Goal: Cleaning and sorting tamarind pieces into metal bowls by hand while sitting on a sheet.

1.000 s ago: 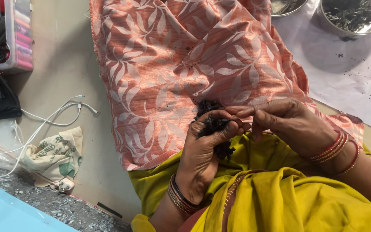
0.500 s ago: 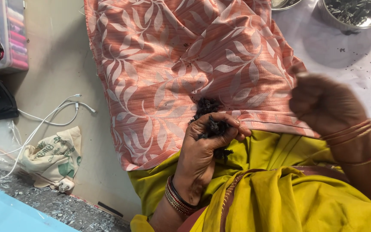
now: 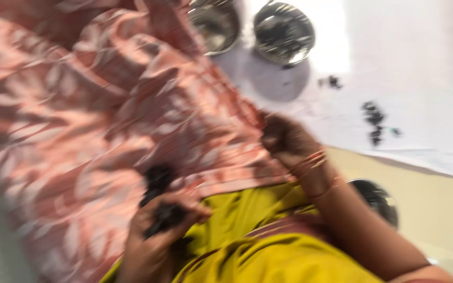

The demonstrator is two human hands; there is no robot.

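Left hand point(image 3: 155, 238) clenches a black fuzzy clump point(image 3: 159, 202); right hand point(image 3: 287, 139) pinches pink leafy cloth point(image 3: 106, 131)

Yellow garment point(image 3: 268, 251), wrist bangles point(image 3: 310, 162)

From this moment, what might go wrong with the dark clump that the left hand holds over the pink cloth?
1. The left hand pinches the dark fibrous clump loosely, so bits may drop onto the pink leaf-patterned cloth.
2. The right hand is at the edge of the white sheet, near two steel bowls; it might knock them.
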